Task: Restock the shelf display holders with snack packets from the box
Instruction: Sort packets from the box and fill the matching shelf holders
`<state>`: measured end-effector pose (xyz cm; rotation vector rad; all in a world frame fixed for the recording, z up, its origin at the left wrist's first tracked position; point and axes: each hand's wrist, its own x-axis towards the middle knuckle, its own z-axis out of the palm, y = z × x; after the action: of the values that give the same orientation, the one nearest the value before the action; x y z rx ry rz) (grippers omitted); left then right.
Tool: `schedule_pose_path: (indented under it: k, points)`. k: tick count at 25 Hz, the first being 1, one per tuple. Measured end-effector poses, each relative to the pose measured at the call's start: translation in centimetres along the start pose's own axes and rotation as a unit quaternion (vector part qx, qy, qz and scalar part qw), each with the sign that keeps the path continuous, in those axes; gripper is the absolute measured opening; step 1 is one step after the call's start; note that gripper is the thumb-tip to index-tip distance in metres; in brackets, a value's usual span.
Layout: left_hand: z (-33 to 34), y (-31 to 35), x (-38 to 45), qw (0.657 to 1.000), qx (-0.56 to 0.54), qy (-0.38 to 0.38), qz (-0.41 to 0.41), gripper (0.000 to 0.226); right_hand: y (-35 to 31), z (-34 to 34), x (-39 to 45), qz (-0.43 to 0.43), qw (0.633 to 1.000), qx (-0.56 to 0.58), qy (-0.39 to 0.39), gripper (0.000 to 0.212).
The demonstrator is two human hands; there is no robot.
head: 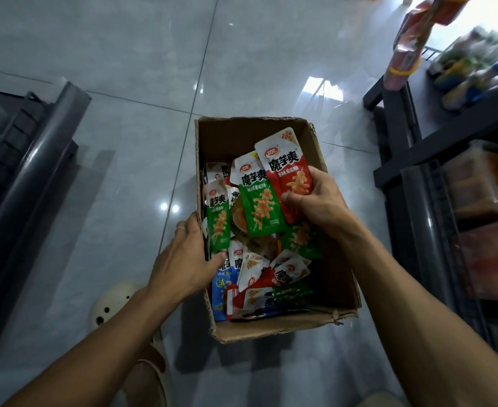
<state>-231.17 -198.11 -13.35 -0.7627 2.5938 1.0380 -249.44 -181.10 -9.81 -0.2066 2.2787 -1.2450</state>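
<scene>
The snack packets (pixel 259 259) are piled loose in the cardboard box (pixel 274 330) on the floor. The right hand (pixel 318 201) grips a red packet (pixel 286 168) plus a green one (pixel 259 201) fanned next to it, while the left hand (pixel 186 254) pinches another green packet (pixel 219 215) by the box's left wall. That fanned pair looks slippy to me, so one could slide out on the way to the shelf (pixel 447 177) on the right.

Glossy grey tiled floor (pixel 124 69) beneath my hands; on it rest the cardboard box (pixel 341 292) under them, a dark shelf unit (pixel 403 136) to their right, and my cream sandal (pixel 109 306).
</scene>
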Motion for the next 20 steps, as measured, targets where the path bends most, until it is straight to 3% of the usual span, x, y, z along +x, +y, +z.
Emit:
schedule_pose_path:
  k: [5, 7, 9, 12, 14, 16, 20]
  points:
    - [-1.9, 3.1, 0.0, 0.981, -0.012, 0.173, 0.087, 0.082, -1.9, -2.9, -2.9, -0.009, 0.996, 0.08, -0.035, 0.036]
    - [-2.7, 5.1, 0.6, 0.986, -0.052, 0.12, 0.107, 0.082, -2.7, -4.0, -4.1, -0.002, 0.99, 0.12, -0.073, 0.04]
    - [-3.1, 6.7, 1.0, 0.984, -0.157, 0.011, 0.083, 0.084, -3.4, -4.5, -5.5, 0.003, 0.983, 0.147, -0.107, 0.045]
    - [-3.6, 7.9, 0.7, 0.949, -0.304, -0.084, 0.026, 0.092, -3.6, -4.6, -7.4, 0.02, 0.977, 0.178, -0.116, 0.045]
    - [-3.9, 8.4, -0.3, 0.946, -0.296, -0.121, 0.048, 0.064, -3.1, -4.5, -8.4, 0.036, 0.977, 0.199, -0.073, 0.038]
    - [-4.2, 9.0, -1.3, 0.944, -0.307, -0.112, 0.051, 0.038, -2.8, -4.6, -9.4, 0.044, 0.969, 0.244, 0.0, 0.03]
    - [-5.0, 9.7, -2.5, 0.893, -0.447, -0.008, -0.056, 0.031, -3.6, -6.5, -11.9, 0.035, 0.947, 0.302, 0.106, 0.025]
